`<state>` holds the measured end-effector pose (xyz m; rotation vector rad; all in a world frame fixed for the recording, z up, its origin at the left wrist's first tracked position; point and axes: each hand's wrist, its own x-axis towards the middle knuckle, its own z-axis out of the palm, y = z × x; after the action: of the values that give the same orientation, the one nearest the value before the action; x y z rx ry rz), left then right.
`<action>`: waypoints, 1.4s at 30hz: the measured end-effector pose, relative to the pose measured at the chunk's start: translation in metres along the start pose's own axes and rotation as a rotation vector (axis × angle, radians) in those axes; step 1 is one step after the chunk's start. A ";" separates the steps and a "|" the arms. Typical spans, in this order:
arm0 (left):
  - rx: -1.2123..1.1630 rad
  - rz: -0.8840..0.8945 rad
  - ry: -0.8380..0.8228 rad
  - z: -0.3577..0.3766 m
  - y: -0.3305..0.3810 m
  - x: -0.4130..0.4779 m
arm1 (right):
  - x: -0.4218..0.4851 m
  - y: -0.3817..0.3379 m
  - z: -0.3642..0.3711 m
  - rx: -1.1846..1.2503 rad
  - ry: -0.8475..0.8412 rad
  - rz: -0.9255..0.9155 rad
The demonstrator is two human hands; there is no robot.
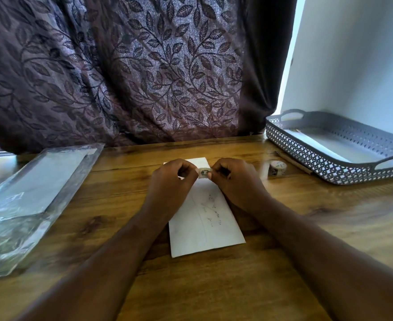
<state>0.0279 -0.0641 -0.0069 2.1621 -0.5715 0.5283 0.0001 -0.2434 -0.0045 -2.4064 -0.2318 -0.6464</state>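
A white envelope [204, 225] with faint handwriting lies lengthwise on the wooden table [214, 286], straight in front of me. Above its far end, my left hand [171, 181] and my right hand [234, 179] meet and pinch a small postage stamp [204, 173] between their fingertips, one hand on each side. The stamp has toothed edges and a dark picture. My fingers hide most of the stamp's sides and part of the envelope's far end.
A roll of patterned tape [277, 167] and a pencil [292, 162] lie right of the hands. A grey perforated tray [343, 174] with handles stands at the back right. A clear plastic bag [29, 200] lies on the left. A leaf-patterned curtain [133, 70] hangs behind.
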 end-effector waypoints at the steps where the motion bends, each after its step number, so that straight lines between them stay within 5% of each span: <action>1: 0.005 -0.016 -0.003 -0.001 -0.001 0.001 | 0.001 0.001 0.001 -0.003 -0.013 0.007; 8: 0.235 -0.261 -0.165 -0.001 -0.022 0.016 | 0.019 0.003 0.011 -0.008 -0.238 0.044; 19: 0.357 -0.220 -0.247 0.004 -0.027 0.016 | 0.053 0.012 0.027 -0.023 -0.364 0.117; 36: 0.594 -0.108 -0.328 -0.024 0.005 -0.017 | -0.006 -0.016 -0.017 -0.048 -0.381 0.029; 42: 0.550 -0.096 -0.262 -0.019 0.010 -0.033 | 0.012 0.003 -0.025 0.128 -0.129 0.315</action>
<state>-0.0076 -0.0478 -0.0079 2.7944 -0.4962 0.3799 0.0016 -0.2617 0.0170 -2.2959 0.0527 -0.3233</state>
